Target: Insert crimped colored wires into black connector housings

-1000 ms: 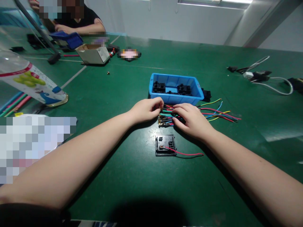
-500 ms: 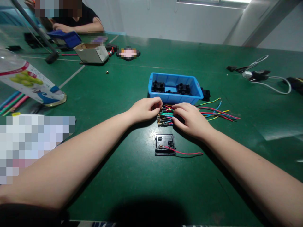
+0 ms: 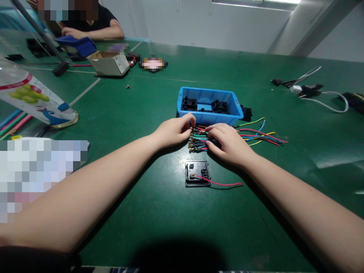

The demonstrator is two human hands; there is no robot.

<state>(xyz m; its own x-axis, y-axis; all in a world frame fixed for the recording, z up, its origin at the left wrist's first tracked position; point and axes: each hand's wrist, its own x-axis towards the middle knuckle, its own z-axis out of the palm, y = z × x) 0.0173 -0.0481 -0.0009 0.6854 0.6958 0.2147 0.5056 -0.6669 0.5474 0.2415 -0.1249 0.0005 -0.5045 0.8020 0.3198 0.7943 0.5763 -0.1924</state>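
Observation:
A bundle of coloured wires [image 3: 256, 132] with metal terminals at its left end lies on the green table, in front of a blue bin [image 3: 210, 118] holding black plastic parts. My left hand [image 3: 178, 129] is at the terminal end, thumb and index finger closed near the upper terminals; what is between them is too small to tell. My right hand [image 3: 227, 142] rests over the middle of the bundle with its fingers curled on the wires. Nearer to me lies a square black plastic part [image 3: 197, 170], with one red wire [image 3: 227, 184] running from it to the right.
At the left are a bottle [image 3: 36, 94], coloured wires and a pixelated white item. Farther back stand a small white box [image 3: 109, 65] and a dark blue bin [image 3: 82, 46], near a seated person. Cables [image 3: 309, 91] lie at the back right.
My left index finger has lifted slightly at the terminals. My right hand has hardly moved, and the wires and black part lie as before.

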